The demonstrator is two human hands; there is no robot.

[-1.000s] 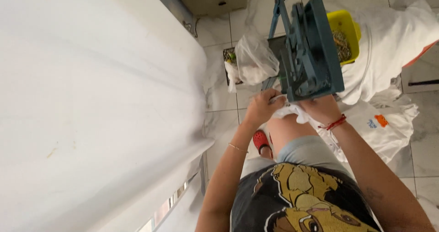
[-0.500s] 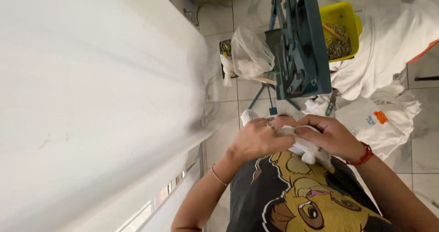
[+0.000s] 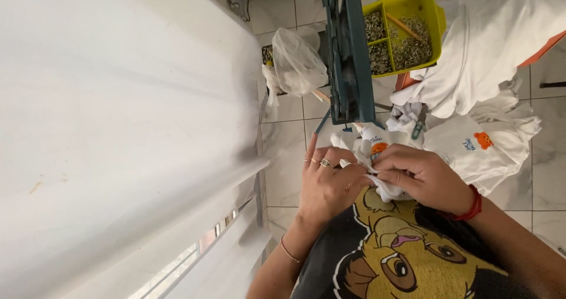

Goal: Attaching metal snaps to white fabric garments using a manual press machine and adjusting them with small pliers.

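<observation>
Both of my hands hold a small white garment (image 3: 377,172) with an orange print, close above my lap. My left hand (image 3: 327,187), with rings on it, pinches the cloth from the left. My right hand (image 3: 424,178), a red cord on its wrist, grips it from the right. Just beyond them stands a dark teal press machine (image 3: 351,54) on thin legs.
A yellow compartment tray (image 3: 433,16) of small metal fasteners sits beside the machine. White garments (image 3: 483,140) lie piled on the tiled floor (image 3: 289,145) at the right. A clear plastic bag (image 3: 298,66) hangs left of the machine. A large white curtain (image 3: 118,128) fills the left.
My hands have come down from the machine to my lap with the white garment, and the view has tilted so the yellow tray shows more fully.
</observation>
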